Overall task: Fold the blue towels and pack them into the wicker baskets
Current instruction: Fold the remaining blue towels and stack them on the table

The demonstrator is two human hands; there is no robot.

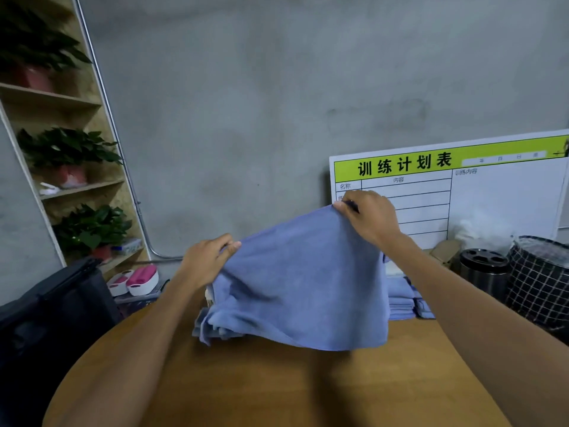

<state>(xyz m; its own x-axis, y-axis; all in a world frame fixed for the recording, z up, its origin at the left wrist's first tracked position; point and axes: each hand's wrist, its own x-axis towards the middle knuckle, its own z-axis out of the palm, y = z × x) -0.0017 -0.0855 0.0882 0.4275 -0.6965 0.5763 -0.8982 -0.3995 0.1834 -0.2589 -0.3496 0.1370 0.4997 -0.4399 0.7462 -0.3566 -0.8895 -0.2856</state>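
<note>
here a blue towel (pixel 301 282) is held up above the worktop (pixel 277 386), pinched at one top corner by the fingers of the left hand (pixel 204 261) and at the other by the right hand (pixel 371 218), its lower part draped over the towel pile (pixel 400 295). probably it should be spread flat and the corners matched before folding. no wicker basket is seen.

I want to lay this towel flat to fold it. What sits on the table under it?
The held blue towel hangs over a pile of blue towels; a folded stack lies behind. The near wooden table shows nothing in the way.
</note>
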